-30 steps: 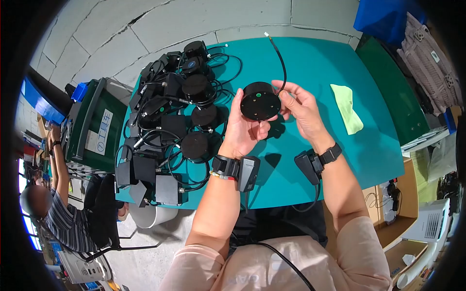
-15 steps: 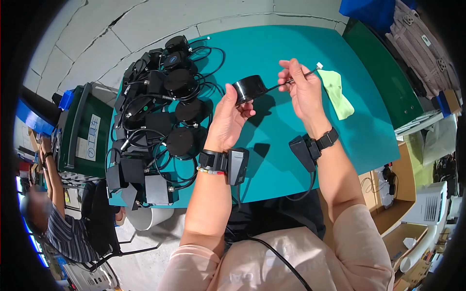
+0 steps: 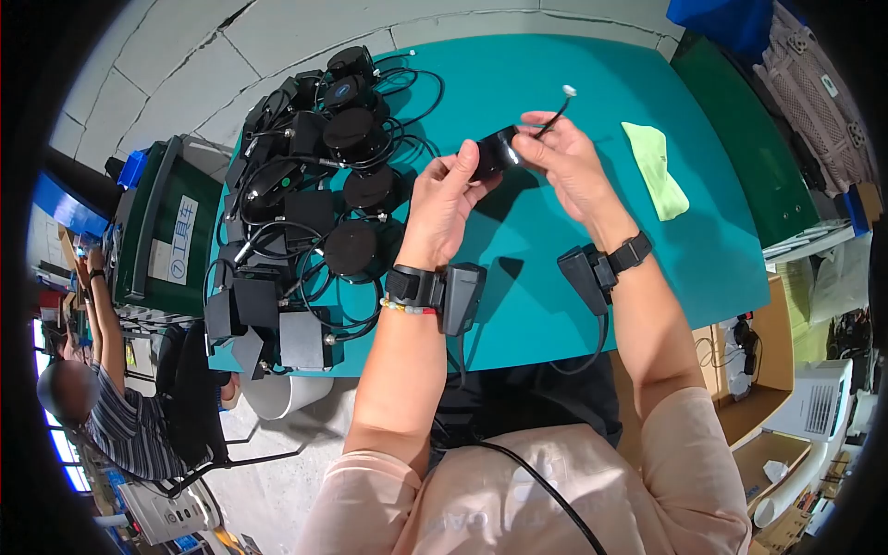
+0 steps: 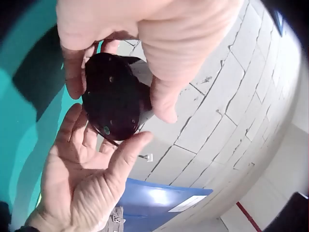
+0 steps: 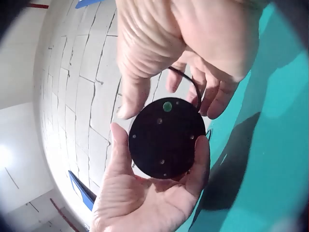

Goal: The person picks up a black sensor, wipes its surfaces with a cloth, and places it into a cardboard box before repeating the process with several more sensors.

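A black, puck-shaped device (image 3: 499, 157) with a glossy side wall is held up over the green table. My left hand (image 3: 437, 205) grips it from the left, thumb and fingers on opposite sides of its rim. On the other side, my right hand (image 3: 572, 171) has thumb and fingers round the rim near the cable outlet. A thin black cable (image 5: 191, 81) leaves the device and passes through the right hand, ending in a small white plug (image 3: 569, 91). Screw holes and a green round sticker (image 5: 167, 107) show on the flat face in the right wrist view.
Similar black round devices (image 3: 351, 248), boxy black parts and tangled cables crowd the table's left side. A yellow-green cloth (image 3: 659, 171) lies at the right. A green cabinet (image 3: 166, 231) stands to the left, with a person in a striped shirt (image 3: 143, 421) beyond it.
The right hand first moved away along the cable, drawing it out to the right, then came back to the device. The device has turned from face toward the head camera to side on.
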A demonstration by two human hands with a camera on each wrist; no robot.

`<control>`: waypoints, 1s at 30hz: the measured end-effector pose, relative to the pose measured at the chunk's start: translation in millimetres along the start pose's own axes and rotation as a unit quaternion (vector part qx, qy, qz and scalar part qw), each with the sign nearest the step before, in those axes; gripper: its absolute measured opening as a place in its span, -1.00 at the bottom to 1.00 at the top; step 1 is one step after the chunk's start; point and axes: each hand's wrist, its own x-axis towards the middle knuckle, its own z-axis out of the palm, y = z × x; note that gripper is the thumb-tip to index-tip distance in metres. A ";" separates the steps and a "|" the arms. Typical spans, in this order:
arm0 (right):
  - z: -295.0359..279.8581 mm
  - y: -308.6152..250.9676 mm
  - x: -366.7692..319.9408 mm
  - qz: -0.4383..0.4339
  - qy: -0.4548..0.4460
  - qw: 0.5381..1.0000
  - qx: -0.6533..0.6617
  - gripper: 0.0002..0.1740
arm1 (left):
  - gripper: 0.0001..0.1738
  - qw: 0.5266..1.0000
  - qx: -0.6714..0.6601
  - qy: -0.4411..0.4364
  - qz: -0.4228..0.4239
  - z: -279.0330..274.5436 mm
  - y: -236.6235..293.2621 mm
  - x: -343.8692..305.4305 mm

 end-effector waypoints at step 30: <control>-5.3 2.4 -0.1 0.041 -0.084 0.985 0.146 -0.45 | -0.51 1.000 0.001 -0.002 0.000 3.9 7.1 -6.2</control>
